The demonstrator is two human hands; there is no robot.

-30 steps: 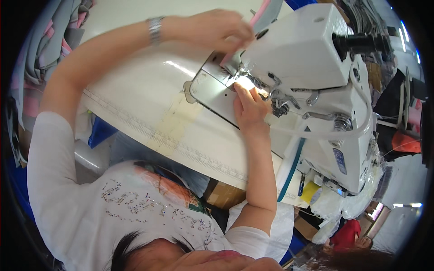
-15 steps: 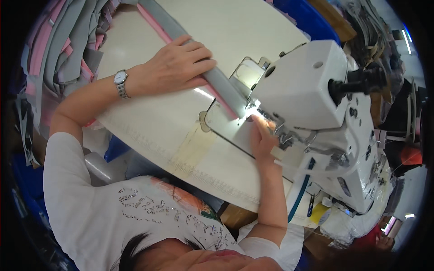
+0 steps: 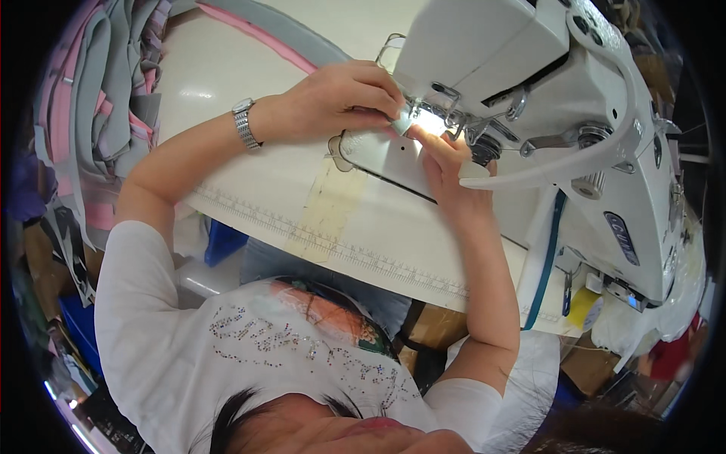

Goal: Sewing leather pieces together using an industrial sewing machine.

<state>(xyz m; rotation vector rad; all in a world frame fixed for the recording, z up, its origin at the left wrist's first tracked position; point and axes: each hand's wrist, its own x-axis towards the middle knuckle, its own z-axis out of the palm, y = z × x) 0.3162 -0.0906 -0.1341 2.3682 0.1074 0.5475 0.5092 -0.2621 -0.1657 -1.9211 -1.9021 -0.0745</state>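
A long grey and pink fabric strip [image 3: 299, 39] runs diagonally across the white table to the lit needle area of a white sewing machine [image 3: 484, 45]. My left hand [image 3: 349, 100], a metal-band watch at its wrist, is closed over the strip close to its near end, thumb and fingertips drawn together on the cloth. From the other side my right hand [image 3: 456, 170] meets that end, its index finger against the fabric beside the presser foot. Glare and the fingers hide the exact grip and the needle.
Grey and pink strips [image 3: 113, 91] hang in a heap at the left table edge. A printed ruler scale [image 3: 333, 246] follows the table's front edge. Right of my right forearm lie a teal strip [image 3: 546, 265], small snips [image 3: 567, 293] and a yellow tape roll [image 3: 584, 309].
My left hand has slid along the strip toward the needle and closed near its end. My right hand stays at the strip's end. The whole view has shifted, with the machine appearing higher and nearer.
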